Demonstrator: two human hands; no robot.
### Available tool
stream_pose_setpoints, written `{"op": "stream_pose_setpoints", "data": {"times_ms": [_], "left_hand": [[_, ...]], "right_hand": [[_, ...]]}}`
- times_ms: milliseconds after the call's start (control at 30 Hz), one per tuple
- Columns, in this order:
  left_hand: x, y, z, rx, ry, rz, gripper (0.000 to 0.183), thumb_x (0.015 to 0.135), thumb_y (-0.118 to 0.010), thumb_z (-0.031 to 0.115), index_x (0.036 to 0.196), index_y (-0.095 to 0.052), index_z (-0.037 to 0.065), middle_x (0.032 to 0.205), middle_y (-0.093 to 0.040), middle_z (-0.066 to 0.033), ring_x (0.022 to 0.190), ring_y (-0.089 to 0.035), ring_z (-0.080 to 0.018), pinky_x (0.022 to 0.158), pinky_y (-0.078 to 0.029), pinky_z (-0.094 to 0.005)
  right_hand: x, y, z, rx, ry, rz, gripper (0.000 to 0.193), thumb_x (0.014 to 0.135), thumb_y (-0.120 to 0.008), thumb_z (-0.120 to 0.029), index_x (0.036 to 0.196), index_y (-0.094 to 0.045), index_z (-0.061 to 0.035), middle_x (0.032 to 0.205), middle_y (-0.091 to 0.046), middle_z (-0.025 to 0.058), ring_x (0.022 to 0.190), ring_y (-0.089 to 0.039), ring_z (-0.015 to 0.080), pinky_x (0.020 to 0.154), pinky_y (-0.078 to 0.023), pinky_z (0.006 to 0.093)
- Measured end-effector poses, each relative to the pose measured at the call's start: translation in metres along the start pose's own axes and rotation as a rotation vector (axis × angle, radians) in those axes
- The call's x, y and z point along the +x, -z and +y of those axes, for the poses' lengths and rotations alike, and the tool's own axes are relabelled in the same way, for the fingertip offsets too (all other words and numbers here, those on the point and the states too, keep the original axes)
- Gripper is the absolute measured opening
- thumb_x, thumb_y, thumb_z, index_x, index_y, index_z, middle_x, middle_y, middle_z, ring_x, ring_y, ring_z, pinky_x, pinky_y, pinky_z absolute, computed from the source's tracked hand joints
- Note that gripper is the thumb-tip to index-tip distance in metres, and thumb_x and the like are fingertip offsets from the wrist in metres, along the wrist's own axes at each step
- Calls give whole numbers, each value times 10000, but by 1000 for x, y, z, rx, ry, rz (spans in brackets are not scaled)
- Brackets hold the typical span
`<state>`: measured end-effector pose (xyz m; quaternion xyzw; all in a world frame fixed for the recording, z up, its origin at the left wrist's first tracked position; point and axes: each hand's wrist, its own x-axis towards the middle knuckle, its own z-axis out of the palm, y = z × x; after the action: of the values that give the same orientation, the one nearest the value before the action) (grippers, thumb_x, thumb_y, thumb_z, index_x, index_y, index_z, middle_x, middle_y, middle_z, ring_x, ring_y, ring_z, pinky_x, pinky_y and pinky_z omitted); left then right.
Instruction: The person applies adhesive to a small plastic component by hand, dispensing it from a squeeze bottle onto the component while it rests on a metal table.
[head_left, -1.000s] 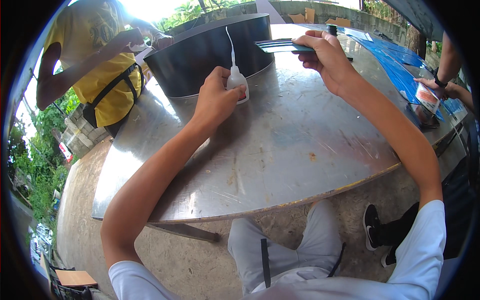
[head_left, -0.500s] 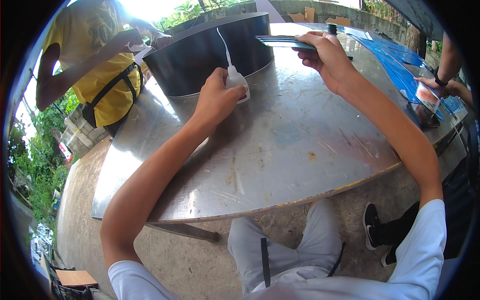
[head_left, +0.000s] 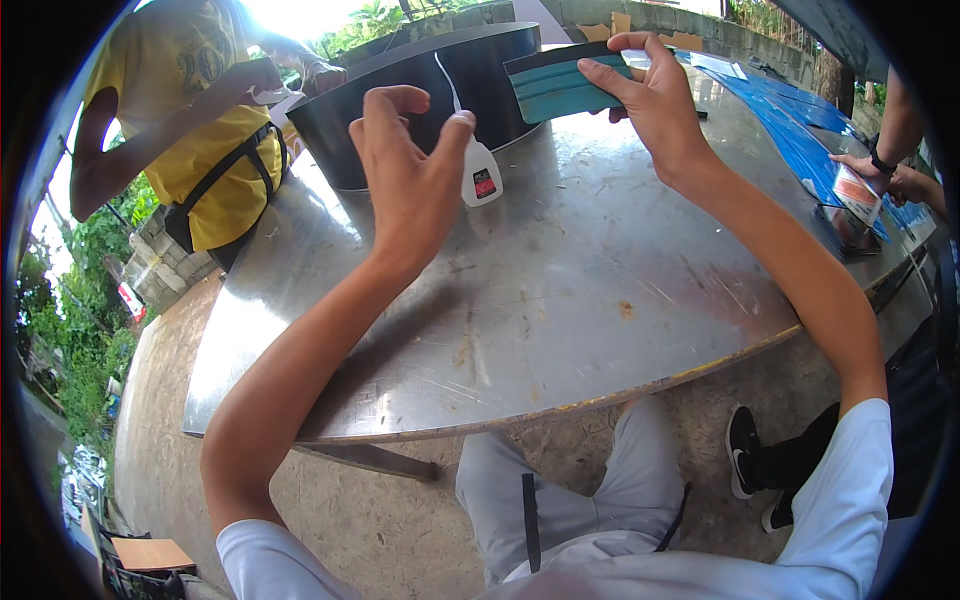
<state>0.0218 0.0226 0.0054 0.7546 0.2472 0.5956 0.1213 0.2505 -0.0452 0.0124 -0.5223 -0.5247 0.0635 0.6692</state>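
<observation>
A small white squeeze bottle [head_left: 482, 185] with a long thin nozzle and a dark-and-red label stands upright on the metal table [head_left: 520, 330]. Just to its left is my left hand [head_left: 405, 185], open, its fingers curved and parted, the thumb overlapping the bottle's neck in view. Whether the thumb touches it, I cannot tell. In my right hand [head_left: 660, 115] is a flat teal squeegee [head_left: 560, 92] with a black strip along its upper edge, pinched at its right end and raised above the table. Behind both hands a curved black panel [head_left: 400, 115] stands on edge.
Across the table at left, a person in a yellow shirt [head_left: 215, 130] works at the panel's far edge. Another person's hand [head_left: 865, 172] at right is by a white-and-orange container [head_left: 856, 195] and blue sheeting [head_left: 775, 110]. A shoe [head_left: 742, 450] shows below the table edge.
My left hand has let go of the squeeze bottle and opened, shifting a little left. My right hand has tilted the squeegee, so its broad teal face now shows.
</observation>
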Motion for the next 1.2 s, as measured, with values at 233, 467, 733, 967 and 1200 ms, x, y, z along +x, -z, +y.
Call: {"op": "stream_pose_setpoints", "data": {"times_ms": [233,467,733,967,1200], "left_hand": [[-7,-4,-3,74,-113,-112,270,835,-712,220,989,-645,8,970,-575,-80,1018,-424,-252,864,-396,-357],[-6,-4,-6,76,-205,-151,204,829,-694,233,860,-762,43,853,-639,-39,986,-452,-245,915,-370,-382],[-7,-5,-1,94,-227,-179,203,822,-697,245,863,-769,60,889,-667,-36,990,-468,-248,940,-347,-388],[-8,-6,0,110,-220,-189,225,793,-735,266,859,-765,52,909,-675,-43,991,-471,-245,930,-348,-384],[-10,-6,-1,89,-239,-197,211,777,-735,251,843,-755,53,902,-670,-42,981,-473,-246,927,-348,-384]], "right_hand": [[-20,-7,-29,-10,328,-80,355,929,-691,-154,1193,-473,-61,984,-594,81,838,-646,122,652,-512,242],[-26,-12,-36,-49,493,-105,359,904,-677,12,1164,-433,-30,1063,-462,55,842,-634,107,662,-534,215],[-22,-10,-27,-19,515,-136,374,899,-692,-5,1164,-430,-28,1067,-463,60,887,-628,114,708,-542,226],[-17,-11,-21,-49,706,-125,369,899,-706,-31,1162,-448,-29,1073,-468,71,971,-583,119,771,-542,250],[-20,-11,-23,-96,675,-104,368,897,-716,-48,1161,-460,-34,1074,-473,70,953,-550,106,792,-530,248]]}}
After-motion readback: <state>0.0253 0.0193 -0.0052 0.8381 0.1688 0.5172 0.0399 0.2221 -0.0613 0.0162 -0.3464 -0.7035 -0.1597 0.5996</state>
